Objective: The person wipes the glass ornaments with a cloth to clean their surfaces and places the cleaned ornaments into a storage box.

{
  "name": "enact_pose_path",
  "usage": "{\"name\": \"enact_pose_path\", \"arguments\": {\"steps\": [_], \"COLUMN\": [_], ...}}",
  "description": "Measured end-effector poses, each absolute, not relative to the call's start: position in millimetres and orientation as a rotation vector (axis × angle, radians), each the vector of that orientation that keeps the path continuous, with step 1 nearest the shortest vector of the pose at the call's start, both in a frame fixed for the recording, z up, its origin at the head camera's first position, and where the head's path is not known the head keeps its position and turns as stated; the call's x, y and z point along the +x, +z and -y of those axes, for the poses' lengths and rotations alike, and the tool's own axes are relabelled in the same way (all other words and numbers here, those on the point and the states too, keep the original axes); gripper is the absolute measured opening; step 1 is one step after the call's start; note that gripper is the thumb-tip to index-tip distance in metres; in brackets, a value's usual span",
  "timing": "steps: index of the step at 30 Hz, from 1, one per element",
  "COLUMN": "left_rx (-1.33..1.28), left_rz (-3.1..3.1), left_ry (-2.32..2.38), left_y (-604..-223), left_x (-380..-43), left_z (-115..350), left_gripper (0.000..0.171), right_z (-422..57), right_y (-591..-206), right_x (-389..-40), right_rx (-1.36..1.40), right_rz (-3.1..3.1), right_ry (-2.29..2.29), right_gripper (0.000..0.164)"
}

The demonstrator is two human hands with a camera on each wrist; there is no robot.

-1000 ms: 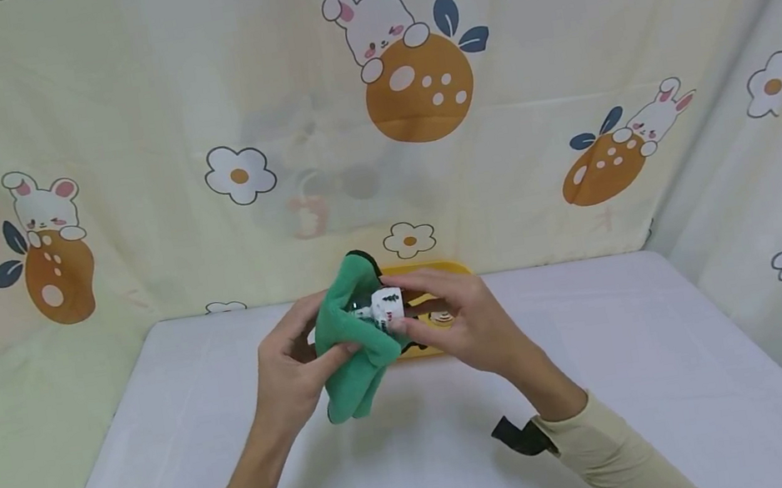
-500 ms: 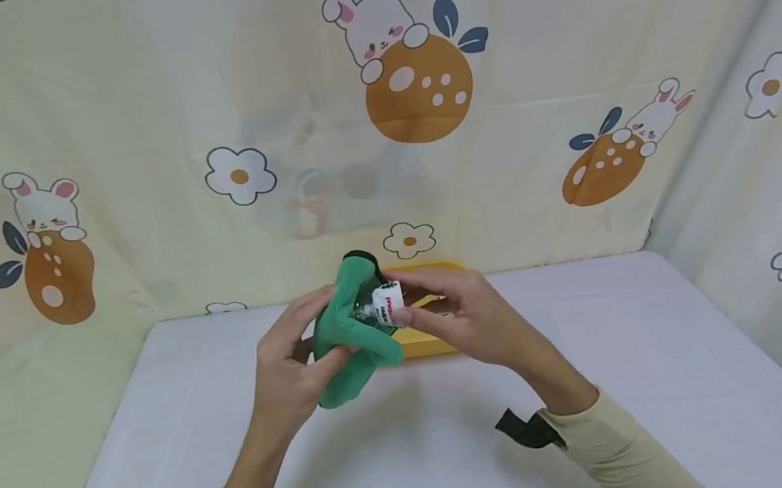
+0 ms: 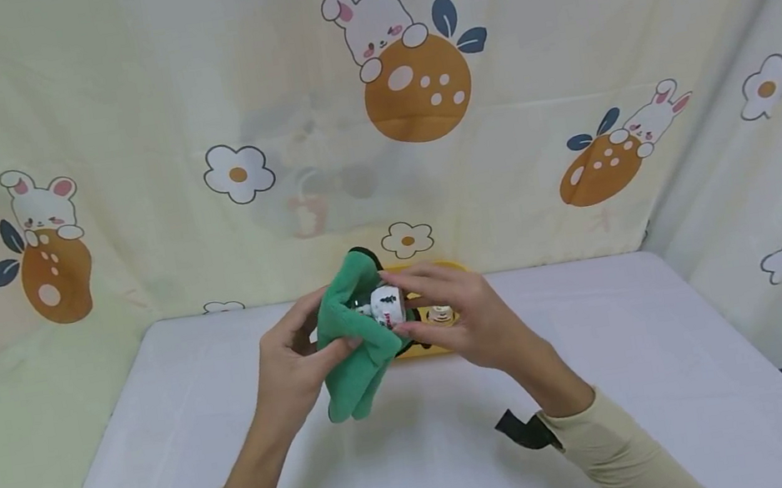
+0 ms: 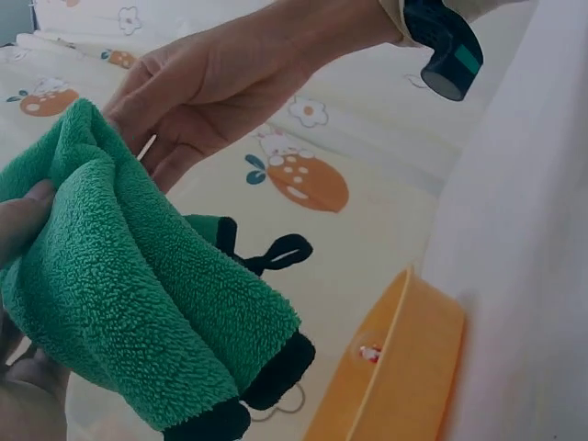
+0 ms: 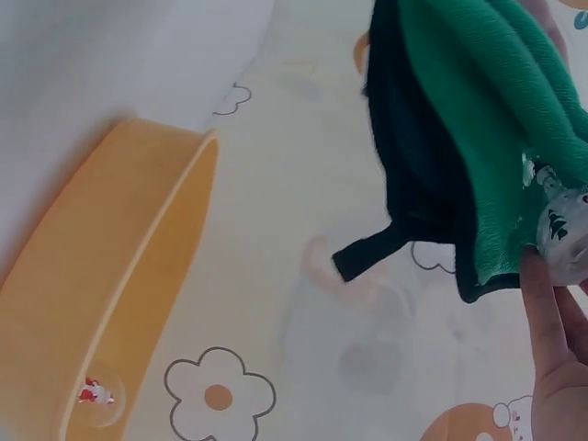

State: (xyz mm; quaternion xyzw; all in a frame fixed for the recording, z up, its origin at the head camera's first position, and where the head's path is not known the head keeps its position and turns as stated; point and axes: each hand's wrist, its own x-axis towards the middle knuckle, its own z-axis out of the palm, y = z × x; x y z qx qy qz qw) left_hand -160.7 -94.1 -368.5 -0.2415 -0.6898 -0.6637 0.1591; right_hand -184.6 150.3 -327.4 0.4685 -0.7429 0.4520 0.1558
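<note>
A green towel (image 3: 357, 359) with black edging is bunched round a small snow globe (image 3: 387, 306), whose white printed base points to the right. My left hand (image 3: 294, 370) grips the towel from the left, thumb on its front fold. The base is pinched between thumb and fingers of my right hand (image 3: 465, 313). Towel folds hide most of the clear part in the head view. From the right wrist camera, the globe (image 5: 565, 234) appears at the right edge against the towel (image 5: 459, 101), with a fingertip of the right hand (image 5: 560, 367) touching it.
Behind the hands a yellow tray (image 3: 425, 350) stands on the white-covered table (image 3: 601, 331). Inside the tray, seen from the right wrist, lies a clear ball with a red-and-white figure (image 5: 96, 392). A patterned cloth (image 3: 131, 80) hangs behind the table.
The globe's base has turned in the towel: red lettering faced the camera half a second ago, a dark tree print faces it now. The towel's lower folds hang a little lower.
</note>
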Motion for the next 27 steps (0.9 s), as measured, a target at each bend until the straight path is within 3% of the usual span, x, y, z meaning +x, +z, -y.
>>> {"name": "enact_pose_path", "arguments": {"steps": [13, 21, 27], "left_rx": [-0.559, -0.446, -0.479], "left_rz": [2.087, 2.164, 2.139], "left_ry": [-1.997, -2.037, -2.013], "left_y": [-358.2, -356.3, -359.6], "left_x": [-161.2, -162.7, -162.3], "left_z": [102.8, 103.8, 103.6], "left_gripper": [0.051, 0.050, 0.048], "right_z": [-146.3, -144.5, -142.6], "right_y": [-331.8, -333.0, -335.3], "right_x": [-191.4, -193.0, -191.9], "right_rx": [1.397, 1.443, 1.415], "right_rz": [2.011, 1.975, 1.973], "right_ry": [1.094, 0.922, 0.911], "right_gripper": [0.064, 0.052, 0.058]}}
